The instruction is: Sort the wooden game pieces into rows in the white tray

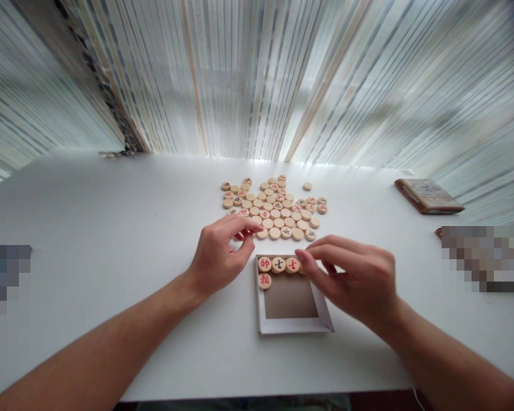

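A shallow white-edged box lies on the table, with Chinese chess pieces in a row along its far side. A piece with a red character sits below the first of them. My right hand is over the box's far right corner, thumb and forefinger closed around a piece mostly hidden by the thumb. Beyond the box spreads a loose group of round wooden pieces, some face up with red or black characters, others blank side up. My left hand has its forefinger at a near-edge piece, its thumb apart.
One blank piece lies apart at the back right. A flat boxed or book-like object rests on the right of the white table. Blurred-out items are at both sides. A striped curtain hangs behind the table.
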A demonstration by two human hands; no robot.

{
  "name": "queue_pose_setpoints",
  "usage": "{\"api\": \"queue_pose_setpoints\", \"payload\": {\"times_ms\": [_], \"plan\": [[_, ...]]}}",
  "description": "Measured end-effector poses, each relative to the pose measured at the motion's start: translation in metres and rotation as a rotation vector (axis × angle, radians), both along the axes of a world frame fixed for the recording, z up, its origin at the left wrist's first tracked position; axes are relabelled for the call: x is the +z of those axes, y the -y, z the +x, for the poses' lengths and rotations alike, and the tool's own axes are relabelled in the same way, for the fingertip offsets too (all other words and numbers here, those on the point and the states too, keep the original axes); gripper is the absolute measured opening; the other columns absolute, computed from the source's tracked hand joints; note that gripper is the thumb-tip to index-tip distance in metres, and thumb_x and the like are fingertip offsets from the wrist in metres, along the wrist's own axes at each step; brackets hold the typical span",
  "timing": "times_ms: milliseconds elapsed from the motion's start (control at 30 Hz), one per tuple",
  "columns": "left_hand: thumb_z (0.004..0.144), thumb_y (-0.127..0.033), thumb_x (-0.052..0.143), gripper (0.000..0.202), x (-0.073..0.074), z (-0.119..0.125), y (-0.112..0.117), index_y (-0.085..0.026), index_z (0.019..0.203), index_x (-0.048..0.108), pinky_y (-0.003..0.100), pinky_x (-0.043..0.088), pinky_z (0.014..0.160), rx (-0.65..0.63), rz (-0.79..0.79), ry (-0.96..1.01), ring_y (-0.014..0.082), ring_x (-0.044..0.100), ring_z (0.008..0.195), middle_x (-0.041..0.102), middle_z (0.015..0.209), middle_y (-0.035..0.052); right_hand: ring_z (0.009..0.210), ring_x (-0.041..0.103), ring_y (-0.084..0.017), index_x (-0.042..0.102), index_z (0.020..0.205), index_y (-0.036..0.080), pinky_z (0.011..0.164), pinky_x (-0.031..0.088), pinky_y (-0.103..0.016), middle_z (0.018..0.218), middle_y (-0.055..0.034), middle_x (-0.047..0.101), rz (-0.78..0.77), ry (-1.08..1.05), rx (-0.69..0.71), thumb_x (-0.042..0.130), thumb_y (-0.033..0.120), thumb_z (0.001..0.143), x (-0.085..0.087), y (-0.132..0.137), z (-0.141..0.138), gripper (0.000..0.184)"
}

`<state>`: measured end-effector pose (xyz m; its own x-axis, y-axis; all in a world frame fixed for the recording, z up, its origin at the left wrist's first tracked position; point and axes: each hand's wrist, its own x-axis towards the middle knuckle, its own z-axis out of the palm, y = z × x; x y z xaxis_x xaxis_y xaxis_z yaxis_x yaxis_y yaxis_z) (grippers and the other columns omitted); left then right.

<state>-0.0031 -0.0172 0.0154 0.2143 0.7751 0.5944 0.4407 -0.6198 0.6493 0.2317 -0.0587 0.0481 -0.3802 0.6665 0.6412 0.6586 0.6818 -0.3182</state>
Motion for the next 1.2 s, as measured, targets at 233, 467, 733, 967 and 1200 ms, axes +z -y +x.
{"api": "queue_pose_setpoints", "payload": {"times_ms": [233,467,733,967,1200], "plan": [[0.089,-0.012,0.065,0.017,0.001,-0.011,-0.014,-0.016,0.096,0.08,0.028,0.063,0.074,0.086,-0.007,-0.006,0.0176,0.076,0.078,0.083,0.093,0.0054,0.048,0.046,-0.012,0.073,0.065,0.018,0.05,0.033,-0.028,0.05,0.0,0.057,-0.192,-0.374,-0.334,0.072,0.042,0.093,-0.009,-0.048,0.032,0.037],[0.093,-0.025,0.066,0.019,0.006,-0.025,-0.028,-0.019,0.099,0.082,0.026,0.064,0.074,0.205,-0.07,-0.053,0.019,0.079,0.082,0.085,0.096,0.0042,0.048,0.056,-0.012,0.077,0.082,0.014,0.045,0.039,-0.025,0.07,-0.0079,0.076,-0.321,-0.545,-0.277,0.072,0.046,0.088,0.005,-0.094,0.047,0.033],[0.093,-0.028,0.066,0.021,0.004,-0.031,-0.033,-0.018,0.102,0.082,0.023,0.059,0.057,0.25,-0.066,-0.098,0.0213,0.081,0.084,0.086,0.098,0.0057,0.051,0.055,-0.013,0.077,0.084,0.012,0.048,0.042,-0.026,0.069,-0.008,0.074,-0.307,-0.597,-0.37,0.066,0.044,0.09,-0.031,-0.117,0.068,0.034],[0.092,-0.028,0.066,0.02,0.0,-0.031,-0.035,-0.02,0.098,0.082,0.025,0.059,0.058,0.224,-0.107,-0.139,0.0234,0.08,0.085,0.085,0.097,0.0064,0.062,0.062,-0.018,0.082,0.088,0.014,0.057,0.046,-0.028,0.07,-0.0065,0.075,-0.311,-0.433,-0.382,0.07,0.041,0.089,-0.05,-0.117,0.082,0.03],[0.091,-0.032,0.066,0.021,-0.008,-0.029,-0.037,-0.021,0.096,0.083,0.033,0.063,0.075,0.214,-0.181,-0.165,0.0244,0.079,0.086,0.085,0.097,0.006,0.06,0.063,-0.019,0.084,0.089,0.017,0.057,0.045,-0.029,0.069,-0.0052,0.075,-0.28,-0.37,-0.413,0.068,0.037,0.088,-0.052,-0.122,0.087,0.025]]}}
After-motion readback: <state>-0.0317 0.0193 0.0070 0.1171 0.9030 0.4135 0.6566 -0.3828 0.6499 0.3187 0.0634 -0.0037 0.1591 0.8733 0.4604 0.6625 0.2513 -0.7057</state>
